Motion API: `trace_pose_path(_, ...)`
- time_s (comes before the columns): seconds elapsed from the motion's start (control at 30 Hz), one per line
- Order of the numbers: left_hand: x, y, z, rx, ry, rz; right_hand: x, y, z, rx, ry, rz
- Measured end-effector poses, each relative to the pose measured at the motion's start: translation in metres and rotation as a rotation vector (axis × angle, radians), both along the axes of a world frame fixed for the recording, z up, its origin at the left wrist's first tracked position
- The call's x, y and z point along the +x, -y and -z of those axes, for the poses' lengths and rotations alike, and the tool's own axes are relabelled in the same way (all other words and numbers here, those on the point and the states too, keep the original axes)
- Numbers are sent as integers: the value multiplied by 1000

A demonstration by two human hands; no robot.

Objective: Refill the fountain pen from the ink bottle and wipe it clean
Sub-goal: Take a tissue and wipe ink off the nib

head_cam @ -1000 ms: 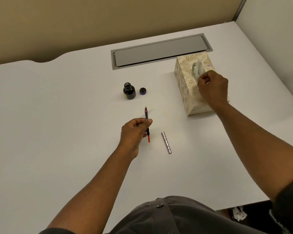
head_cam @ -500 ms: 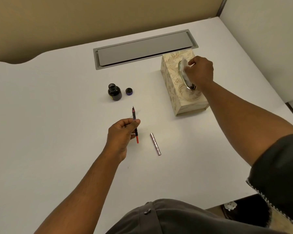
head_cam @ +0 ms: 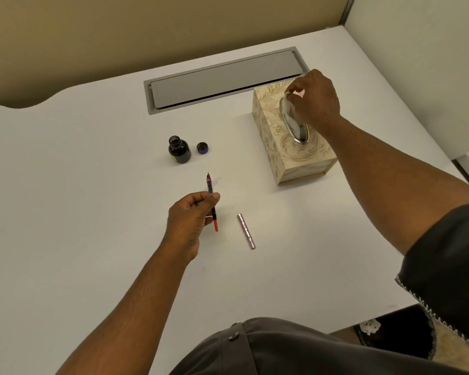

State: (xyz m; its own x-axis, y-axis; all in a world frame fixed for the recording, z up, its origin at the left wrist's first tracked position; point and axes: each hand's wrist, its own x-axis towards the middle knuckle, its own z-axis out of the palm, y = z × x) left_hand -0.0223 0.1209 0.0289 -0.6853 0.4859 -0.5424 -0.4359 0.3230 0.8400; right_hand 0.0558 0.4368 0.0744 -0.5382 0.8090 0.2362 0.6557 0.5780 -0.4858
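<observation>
Head view: left hand pinches fountain pen at frame centre; right hand grips tissue atop tissue box, upper right; bare table left.

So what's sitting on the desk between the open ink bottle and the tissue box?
Only the bottle cap, just right of the ink bottle; beyond it, bare desk up to the tissue box, per the head view.

no readable text, ink bottle label illegible
</observation>
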Motion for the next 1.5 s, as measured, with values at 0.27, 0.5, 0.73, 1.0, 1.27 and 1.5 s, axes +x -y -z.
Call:
trace_pose_path(0.27, 1, -2, -1, -5, -10, 9, 8, -4, -27, -64, -214, 60)
trace_pose_path(0.5, 2, -2, -4, 2, -11, 8, 9, 17, -48, 40, -459, 171)
trace_pose_path(0.73, 4, 0, -7, 28, -15, 6, -1, 52, -45, -211, -581, 134)
trace_pose_path(1.0, 1, 5, -7, 29, -30, -13, 10, 63, -30, -1011, -639, 64)
trace_pose_path(1.27, 2, 6, -5, 25, -17, -27, 15, 87, -16, -1426, -591, -26)
trace_pose_path(1.5, 0, 7, -7, 34, -25, -30, 11, 104, -10, -1341, -611, -14)
